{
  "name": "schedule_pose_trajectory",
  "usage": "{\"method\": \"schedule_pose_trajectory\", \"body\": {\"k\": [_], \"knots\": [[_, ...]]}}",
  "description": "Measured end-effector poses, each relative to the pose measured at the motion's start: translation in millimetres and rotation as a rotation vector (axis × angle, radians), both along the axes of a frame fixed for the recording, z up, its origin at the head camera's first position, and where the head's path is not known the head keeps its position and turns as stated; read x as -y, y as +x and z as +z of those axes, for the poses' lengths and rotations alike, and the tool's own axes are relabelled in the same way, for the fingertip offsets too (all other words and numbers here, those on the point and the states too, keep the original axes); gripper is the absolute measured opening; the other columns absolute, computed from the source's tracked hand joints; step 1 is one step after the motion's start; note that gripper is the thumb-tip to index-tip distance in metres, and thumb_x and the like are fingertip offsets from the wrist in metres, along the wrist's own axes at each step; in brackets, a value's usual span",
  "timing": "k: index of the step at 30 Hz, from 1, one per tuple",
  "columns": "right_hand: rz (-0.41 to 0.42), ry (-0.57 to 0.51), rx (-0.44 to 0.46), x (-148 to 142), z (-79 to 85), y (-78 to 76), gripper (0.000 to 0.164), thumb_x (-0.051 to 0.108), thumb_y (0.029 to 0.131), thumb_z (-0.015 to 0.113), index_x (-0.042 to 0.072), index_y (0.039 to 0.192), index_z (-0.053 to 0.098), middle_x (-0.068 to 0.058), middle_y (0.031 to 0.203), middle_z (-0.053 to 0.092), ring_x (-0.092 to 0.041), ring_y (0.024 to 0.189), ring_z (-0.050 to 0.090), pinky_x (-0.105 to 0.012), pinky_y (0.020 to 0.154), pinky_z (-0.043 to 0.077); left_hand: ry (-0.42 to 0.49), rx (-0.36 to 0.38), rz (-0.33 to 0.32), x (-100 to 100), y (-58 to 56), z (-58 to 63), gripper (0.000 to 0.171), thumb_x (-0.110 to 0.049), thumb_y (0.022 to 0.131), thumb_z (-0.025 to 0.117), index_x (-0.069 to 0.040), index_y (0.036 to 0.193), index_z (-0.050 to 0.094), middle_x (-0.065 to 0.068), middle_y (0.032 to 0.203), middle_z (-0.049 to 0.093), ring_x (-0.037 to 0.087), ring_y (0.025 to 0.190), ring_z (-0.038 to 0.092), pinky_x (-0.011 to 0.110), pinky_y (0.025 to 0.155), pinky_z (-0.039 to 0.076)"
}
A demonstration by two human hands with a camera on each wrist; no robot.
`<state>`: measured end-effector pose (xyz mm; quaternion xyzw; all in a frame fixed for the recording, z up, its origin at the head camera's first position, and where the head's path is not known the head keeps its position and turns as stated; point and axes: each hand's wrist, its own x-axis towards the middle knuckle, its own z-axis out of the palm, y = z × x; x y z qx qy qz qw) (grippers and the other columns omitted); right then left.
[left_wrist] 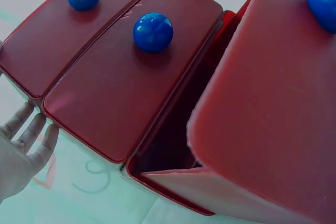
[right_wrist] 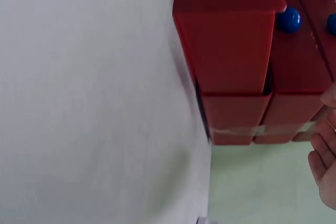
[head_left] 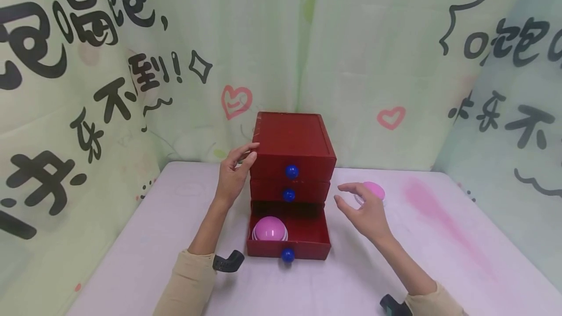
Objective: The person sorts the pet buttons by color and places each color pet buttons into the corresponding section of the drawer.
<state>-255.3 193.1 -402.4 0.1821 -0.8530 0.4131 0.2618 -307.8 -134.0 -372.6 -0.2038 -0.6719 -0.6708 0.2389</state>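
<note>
A red three-drawer box with blue round knobs stands on the table. Its bottom drawer is pulled out, and a pink domed round item with a white rim sits in that drawer's left part. My left hand touches the box's upper left side with fairly straight fingers; in the left wrist view, the fingers lie along the side near the upper two drawers. Off the box's right side, my right hand hovers with thumb and fingers apart, holding nothing. Behind it, a second pink domed item is partly hidden.
The table has a pale cover with a pink smear on its right. Printed curtains hang behind and at both sides. A black wrist device is on the left forearm, another on the right.
</note>
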Motion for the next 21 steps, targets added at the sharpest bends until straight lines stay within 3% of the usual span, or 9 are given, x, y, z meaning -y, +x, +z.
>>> {"method": "schedule_pose_trajectory", "body": {"k": [4,7,10,14,21], "knots": [[-0.031,0.044,-0.010,-7.3,-2.2,-9.7,0.027,0.007,0.087,0.079,0.003,0.114,0.072,-0.010,0.112,0.074,-0.027,0.109,0.068,-0.031,0.094,0.053,-0.005,0.003,0.001,-0.4,0.1,0.3,0.032,-0.017,0.102,0.062,-0.008,0.132,0.069,0.009,0.130,0.064,0.015,0.113,0.061,0.024,0.074,0.048],[-0.043,0.065,-0.021,-11.6,-4.4,-15.1,0.026,0.007,0.087,0.079,0.003,0.112,0.073,-0.011,0.110,0.075,-0.029,0.106,0.069,-0.020,0.091,0.049,-0.011,0.004,0.003,-0.5,0.4,0.1,0.032,-0.018,0.102,0.062,-0.009,0.132,0.069,0.008,0.130,0.063,0.016,0.114,0.061,0.024,0.072,0.048],[-0.052,0.084,-0.043,-15.3,-7.3,-19.6,0.025,0.005,0.086,0.079,0.001,0.109,0.073,-0.013,0.107,0.075,-0.032,0.103,0.069,-0.028,0.090,0.053,-0.009,0.009,0.004,-0.4,0.8,-0.3,0.033,-0.018,0.102,0.063,-0.009,0.132,0.069,0.008,0.130,0.063,0.016,0.113,0.061,0.025,0.070,0.047],[-0.072,0.123,-0.090,-21.3,-10.2,-25.3,0.024,0.001,0.083,0.080,0.000,0.106,0.074,-0.015,0.104,0.075,-0.035,0.101,0.069,-0.049,0.090,0.053,-0.008,0.009,0.000,-0.2,1.6,0.6,0.033,-0.018,0.101,0.063,-0.009,0.132,0.069,0.009,0.130,0.063,0.017,0.113,0.061,0.026,0.072,0.048],[-0.067,0.175,-0.117,-34.2,-15.8,-31.7,0.026,0.000,0.083,0.079,-0.002,0.107,0.071,-0.019,0.106,0.074,-0.039,0.101,0.069,-0.060,0.087,0.054,-0.008,0.025,0.001,0.5,1.5,1.3,0.032,-0.017,0.102,0.062,-0.009,0.133,0.068,0.010,0.131,0.063,0.016,0.114,0.059,0.025,0.074,0.048]]}}
